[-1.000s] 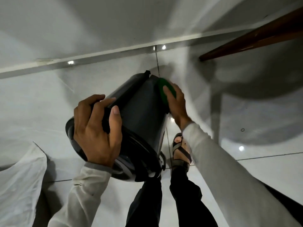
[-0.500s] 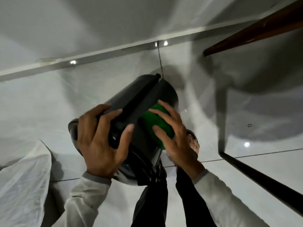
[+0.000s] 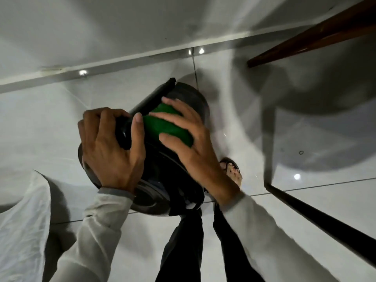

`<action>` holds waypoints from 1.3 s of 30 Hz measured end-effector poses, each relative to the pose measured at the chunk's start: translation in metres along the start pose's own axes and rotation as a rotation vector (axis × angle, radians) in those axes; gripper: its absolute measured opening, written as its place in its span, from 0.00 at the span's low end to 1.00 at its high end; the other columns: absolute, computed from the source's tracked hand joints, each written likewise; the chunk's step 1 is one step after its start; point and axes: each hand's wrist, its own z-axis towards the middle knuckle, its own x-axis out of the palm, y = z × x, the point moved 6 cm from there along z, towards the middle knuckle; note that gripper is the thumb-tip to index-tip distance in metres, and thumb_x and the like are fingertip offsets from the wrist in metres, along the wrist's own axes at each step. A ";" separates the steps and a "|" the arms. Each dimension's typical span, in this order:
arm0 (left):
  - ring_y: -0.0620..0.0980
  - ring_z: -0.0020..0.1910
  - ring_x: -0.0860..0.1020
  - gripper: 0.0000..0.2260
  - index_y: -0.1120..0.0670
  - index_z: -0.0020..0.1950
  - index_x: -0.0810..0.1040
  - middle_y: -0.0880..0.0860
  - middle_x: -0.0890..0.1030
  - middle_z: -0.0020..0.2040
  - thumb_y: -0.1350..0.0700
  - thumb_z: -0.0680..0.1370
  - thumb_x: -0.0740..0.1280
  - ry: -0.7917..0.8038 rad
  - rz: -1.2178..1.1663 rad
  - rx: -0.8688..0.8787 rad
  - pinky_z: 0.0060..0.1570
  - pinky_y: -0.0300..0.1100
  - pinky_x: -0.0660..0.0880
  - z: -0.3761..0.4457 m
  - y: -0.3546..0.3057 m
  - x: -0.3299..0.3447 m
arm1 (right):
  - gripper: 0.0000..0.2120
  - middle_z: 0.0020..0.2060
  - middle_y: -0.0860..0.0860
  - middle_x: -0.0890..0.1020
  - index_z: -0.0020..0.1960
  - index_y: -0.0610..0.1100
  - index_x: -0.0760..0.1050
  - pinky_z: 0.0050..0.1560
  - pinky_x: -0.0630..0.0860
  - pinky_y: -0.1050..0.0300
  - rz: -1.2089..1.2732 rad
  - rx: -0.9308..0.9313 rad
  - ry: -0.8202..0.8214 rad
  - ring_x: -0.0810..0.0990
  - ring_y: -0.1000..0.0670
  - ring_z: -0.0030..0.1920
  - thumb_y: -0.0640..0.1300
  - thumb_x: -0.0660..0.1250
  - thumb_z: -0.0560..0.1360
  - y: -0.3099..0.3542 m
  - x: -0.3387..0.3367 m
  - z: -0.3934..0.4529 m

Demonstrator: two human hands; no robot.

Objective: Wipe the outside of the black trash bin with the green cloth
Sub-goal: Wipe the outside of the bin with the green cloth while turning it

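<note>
- A round black plastic trash bin (image 3: 189,102) is held tilted above the glossy white tiled floor (image 3: 305,210), its rimmed end turned toward the camera and its far end pointed toward the white skirting board (image 3: 122,60).
- The left hand (image 3: 109,147) is clamped on the near end of the bin; its fingers (image 3: 97,117) are curled over the top edge and the thumb is pressed against the side wall.
- A green cloth (image 3: 168,125), folded into a pad, is pressed flat against the outer wall of the bin, on the side turned up to the camera.
- The right hand (image 3: 195,143) is laid over the cloth with the fingers spread; the grip is closed on the cloth, which is pinned between palm and bin.
- The cloth is seen just beside the left thumb, nearly touching it.
- Long pale sleeves (image 3: 97,226) are worn on both arms, and dark trousers (image 3: 183,245) are seen below the bin.
- A sandalled foot (image 3: 232,169) is planted on the floor beside the right wrist.
- A crumpled white sheet (image 3: 22,220) is seen at the lower left.
- A brown wooden bar (image 3: 317,35) is seen at the upper right, and a dark bar (image 3: 325,218) is slanted across the lower right.
</note>
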 end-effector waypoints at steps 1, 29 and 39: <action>0.61 0.53 0.76 0.23 0.57 0.51 0.80 0.60 0.79 0.51 0.38 0.83 0.59 0.004 0.003 0.019 0.51 0.47 0.71 0.000 -0.003 0.000 | 0.22 0.78 0.51 0.73 0.70 0.50 0.80 0.82 0.61 0.39 0.025 -0.031 0.001 0.63 0.48 0.82 0.45 0.69 0.76 0.002 0.000 -0.016; 0.61 0.54 0.75 0.23 0.65 0.50 0.79 0.61 0.77 0.50 0.47 0.85 0.56 -0.047 -0.052 -0.101 0.56 0.44 0.68 0.001 0.034 -0.013 | 0.22 0.75 0.40 0.75 0.80 0.47 0.67 0.57 0.79 0.54 0.457 0.665 -0.382 0.76 0.40 0.71 0.45 0.58 0.86 -0.194 -0.036 0.021; 0.63 0.53 0.75 0.21 0.64 0.51 0.79 0.64 0.78 0.51 0.48 0.85 0.57 -0.032 -0.034 -0.126 0.55 0.41 0.66 0.000 0.025 -0.011 | 0.30 0.77 0.60 0.72 0.65 0.67 0.78 0.67 0.73 0.73 0.341 0.193 -0.131 0.70 0.65 0.75 0.42 0.68 0.68 -0.065 -0.020 -0.059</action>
